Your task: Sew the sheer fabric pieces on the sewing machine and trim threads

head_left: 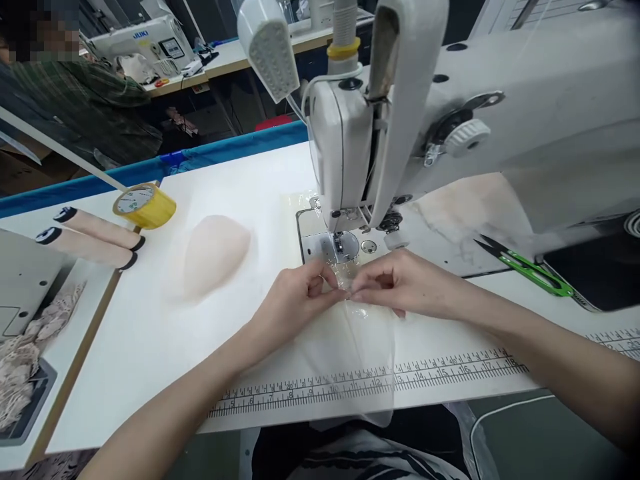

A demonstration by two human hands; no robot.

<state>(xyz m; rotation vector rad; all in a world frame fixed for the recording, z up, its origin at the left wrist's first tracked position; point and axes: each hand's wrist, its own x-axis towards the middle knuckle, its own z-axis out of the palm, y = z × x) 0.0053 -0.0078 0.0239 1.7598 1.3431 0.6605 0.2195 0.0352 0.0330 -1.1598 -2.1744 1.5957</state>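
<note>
Just in front of the sewing machine (345,147), my left hand (300,297) and my right hand (405,283) meet with their fingertips almost touching. Both pinch a sheer, pale fabric (370,347), which hangs down past the table's front edge. The presser foot (340,243) and metal needle plate (315,248) lie right beyond my fingers. Shiny clear tape or film shows under and around the fabric near the plate. What exactly sits between the fingertips is too small to make out. A beige moulded cup (215,257) rests on the table to the left.
Green thread snips (530,267) and a dark phone (595,267) lie at right, near pale fabric (475,207). Yellow tape (145,205) and two thread spools (90,247) stand at left, above lace (20,373). A printed ruler (430,370) follows the front edge. A person (80,107) sits beyond.
</note>
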